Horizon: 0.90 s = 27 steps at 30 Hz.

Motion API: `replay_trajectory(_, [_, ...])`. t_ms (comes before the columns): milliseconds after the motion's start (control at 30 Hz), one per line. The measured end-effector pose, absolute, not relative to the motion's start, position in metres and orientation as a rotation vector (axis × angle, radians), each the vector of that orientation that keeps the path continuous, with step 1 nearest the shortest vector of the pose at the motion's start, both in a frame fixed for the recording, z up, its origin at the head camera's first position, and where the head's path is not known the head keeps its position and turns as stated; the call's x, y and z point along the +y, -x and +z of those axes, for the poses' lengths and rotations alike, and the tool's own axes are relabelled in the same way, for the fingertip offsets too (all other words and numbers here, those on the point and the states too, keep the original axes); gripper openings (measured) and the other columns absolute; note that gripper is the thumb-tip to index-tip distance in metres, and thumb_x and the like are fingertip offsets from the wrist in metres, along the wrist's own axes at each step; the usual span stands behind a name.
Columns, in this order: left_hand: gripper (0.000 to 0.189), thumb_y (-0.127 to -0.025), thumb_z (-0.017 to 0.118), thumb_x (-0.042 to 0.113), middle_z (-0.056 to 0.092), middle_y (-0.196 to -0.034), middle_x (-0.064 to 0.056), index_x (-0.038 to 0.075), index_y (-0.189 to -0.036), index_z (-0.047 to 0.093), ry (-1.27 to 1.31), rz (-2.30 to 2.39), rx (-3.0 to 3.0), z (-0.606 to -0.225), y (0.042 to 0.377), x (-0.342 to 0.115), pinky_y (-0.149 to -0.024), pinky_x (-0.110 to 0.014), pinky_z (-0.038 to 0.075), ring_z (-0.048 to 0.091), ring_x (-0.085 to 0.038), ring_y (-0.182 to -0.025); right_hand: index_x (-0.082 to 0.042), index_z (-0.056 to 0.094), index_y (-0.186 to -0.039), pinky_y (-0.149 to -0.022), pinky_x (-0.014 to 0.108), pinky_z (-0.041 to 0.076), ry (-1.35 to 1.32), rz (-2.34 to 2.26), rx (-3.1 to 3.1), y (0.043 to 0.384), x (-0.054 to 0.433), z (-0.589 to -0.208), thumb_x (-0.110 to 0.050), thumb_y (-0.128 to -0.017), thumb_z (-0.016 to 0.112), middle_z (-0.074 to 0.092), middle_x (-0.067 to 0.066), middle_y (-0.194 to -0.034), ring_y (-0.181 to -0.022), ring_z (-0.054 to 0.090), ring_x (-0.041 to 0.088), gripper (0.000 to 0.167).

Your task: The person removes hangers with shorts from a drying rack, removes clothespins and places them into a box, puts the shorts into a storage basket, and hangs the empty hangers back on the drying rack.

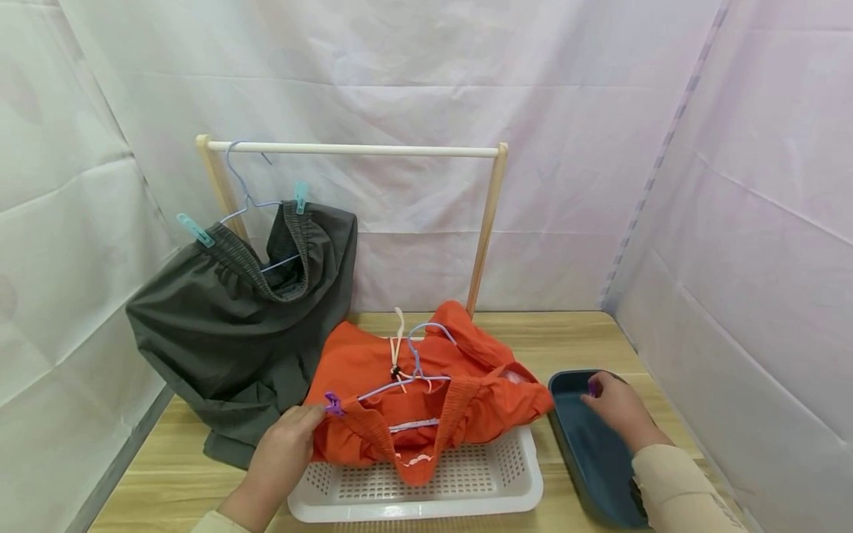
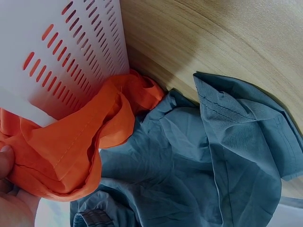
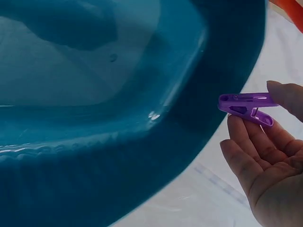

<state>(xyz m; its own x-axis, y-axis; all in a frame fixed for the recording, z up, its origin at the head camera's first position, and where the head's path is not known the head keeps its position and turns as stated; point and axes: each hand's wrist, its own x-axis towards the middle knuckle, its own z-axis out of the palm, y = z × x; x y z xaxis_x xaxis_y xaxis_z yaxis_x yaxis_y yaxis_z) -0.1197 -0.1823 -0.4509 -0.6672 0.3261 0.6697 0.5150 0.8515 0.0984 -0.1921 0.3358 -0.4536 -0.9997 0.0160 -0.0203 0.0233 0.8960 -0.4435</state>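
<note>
Orange pants [image 1: 426, 414] with a gathered waistband lie bunched over a white perforated basket [image 1: 480, 507]. A light blue hanger [image 1: 418, 363] rests at the waistband, and a purple clothespin [image 1: 334, 404] is fixed at its left end. My left hand [image 1: 283, 444] grips the orange cloth beside that clothespin; in the left wrist view the thumb lies on the fabric. Over the dark blue tray [image 1: 580, 466] on the right is my right hand [image 1: 620, 411]. It pinches another purple clothespin [image 3: 246, 106] between thumb and fingers, near the tray's rim.
Dark grey pants [image 1: 246, 318] hang at the left from a blue hanger, held by two teal clothespins [image 1: 196, 230]. The rack's white rail [image 1: 353, 149] spans two wooden posts behind the basket. White cloth walls enclose the wooden table [image 1: 560, 326].
</note>
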Motion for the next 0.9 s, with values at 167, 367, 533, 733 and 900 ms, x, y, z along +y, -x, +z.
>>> replay_trajectory(167, [0.037, -0.065, 0.071, -0.017, 0.067, -0.085, -0.006, 0.006, -0.094, 0.064, 0.605, -0.365, -2.359, -0.451, 0.12, -0.182, -0.063, -0.032, 0.057, 0.061, -0.02, -0.074, 0.012, 0.055, -0.105, -0.069, 0.046, 0.05, -0.033, -0.638, 3.044, 0.195, 0.339, -0.46, -0.011, -0.085, 0.069, 0.062, 0.014, -0.085, -0.074, 0.057, 0.025, 0.034])
replay_trajectory(367, [0.037, -0.065, 0.071, -0.017, 0.066, -0.084, -0.006, 0.005, -0.094, 0.065, 0.596, -0.356, -2.362, -0.451, 0.119, -0.182, -0.063, -0.032, 0.058, 0.061, -0.02, -0.073, 0.012, 0.055, -0.106, -0.068, 0.046, 0.05, -0.046, -0.61, 3.032, 0.197, 0.343, -0.469, -0.011, -0.085, 0.068, 0.062, 0.016, -0.087, -0.074, 0.058, 0.026, 0.033])
replay_trajectory(533, [0.039, -0.064, 0.072, -0.019, 0.066, -0.084, -0.006, 0.005, -0.094, 0.065, 0.597, -0.336, -2.366, -0.452, 0.119, -0.182, -0.063, -0.031, 0.058, 0.061, -0.019, -0.073, 0.011, 0.055, -0.103, -0.068, 0.047, 0.05, -0.023, -0.582, 3.038, 0.198, 0.346, -0.474, -0.009, -0.084, 0.069, 0.062, 0.016, -0.086, -0.074, 0.058, 0.026, 0.031])
replay_trajectory(733, [0.039, -0.063, 0.073, -0.018, 0.067, -0.084, -0.006, 0.004, -0.095, 0.066, 0.59, -0.336, -2.365, -0.452, 0.118, -0.181, -0.063, -0.031, 0.058, 0.061, -0.019, -0.073, 0.011, 0.055, -0.103, -0.068, 0.048, 0.05, -0.013, -0.525, 3.016, 0.199, 0.349, -0.478, -0.009, -0.083, 0.069, 0.062, 0.018, -0.087, -0.075, 0.059, 0.027, 0.031])
replay_trajectory(900, [0.039, -0.064, 0.073, -0.018, 0.068, -0.085, -0.006, 0.004, -0.096, 0.067, 0.587, -0.353, -2.367, -0.451, 0.118, -0.181, -0.063, -0.031, 0.058, 0.061, -0.019, -0.073, 0.01, 0.055, -0.101, -0.069, 0.05, 0.05, -0.035, -0.464, 2.985, 0.2, 0.353, -0.484, -0.009, -0.083, 0.069, 0.063, 0.021, -0.088, -0.076, 0.061, 0.03, 0.03])
